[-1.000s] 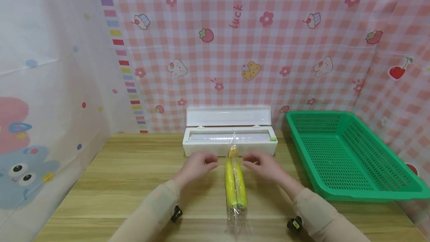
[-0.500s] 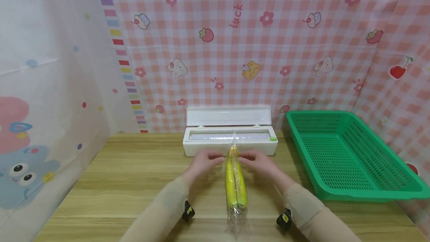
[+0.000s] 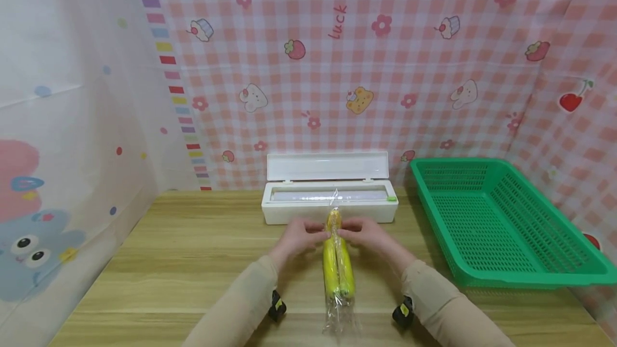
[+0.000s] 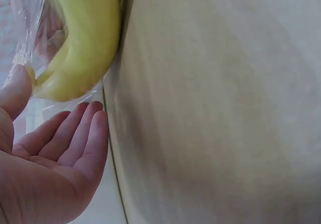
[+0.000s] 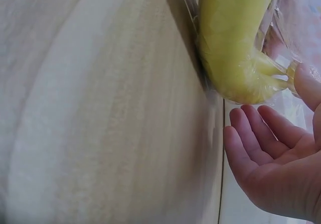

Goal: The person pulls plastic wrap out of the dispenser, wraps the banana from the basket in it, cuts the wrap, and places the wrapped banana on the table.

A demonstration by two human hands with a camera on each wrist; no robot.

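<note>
A bunch of yellow bananas (image 3: 337, 272), loosely wrapped in clear cling film (image 3: 340, 319), lies on the table in front of me, stem end pointing away. Both hands flank that stem end. My left hand (image 3: 300, 238) has its thumb at the stem, and in the left wrist view its fingers (image 4: 80, 138) lie loosely extended beside the banana's end (image 4: 90, 43). On the other side, my right hand (image 3: 368, 235) mirrors this: thumb at the stem, fingers (image 5: 251, 138) relaxed just off the banana (image 5: 230, 43). Neither hand visibly grips the fruit.
Behind the bananas stands a white cling film dispenser (image 3: 289, 213), its lid (image 3: 328, 166) raised and a film roll inside. A green plastic basket (image 3: 487, 229) sits at the right of the wooden table (image 3: 193, 250). Patterned cloth (image 3: 308, 84) hangs at the back and sides.
Both hands have moved inward from either side to the bananas' stem end, thumbs now at it. The bananas, dispenser and basket have stayed in place.
</note>
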